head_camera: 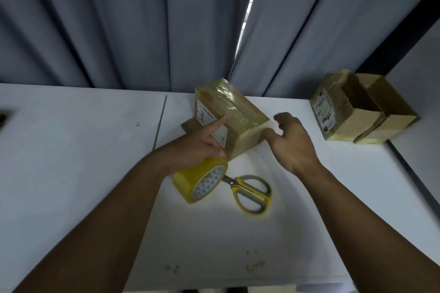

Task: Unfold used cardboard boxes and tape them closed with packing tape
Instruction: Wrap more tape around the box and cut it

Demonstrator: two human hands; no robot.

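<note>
Since the box (238, 121) on the desk (71, 150) is tape-slick, it looks light yet stiff, best held by its edges. Round the roll (200, 181) curls the left grip (200, 147), 1 finger on the box; whether the right grip (290, 140), loosely curled at the box's corner, holds anything is unclear.

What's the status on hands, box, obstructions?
Left hand holds tape, forefinger on box. Right hand at box end, grip unclear. Box top taped. Scissors lie clear.

White table (71, 150): taped box (238, 112), scissors (252, 194), open boxes (371, 112)
</note>
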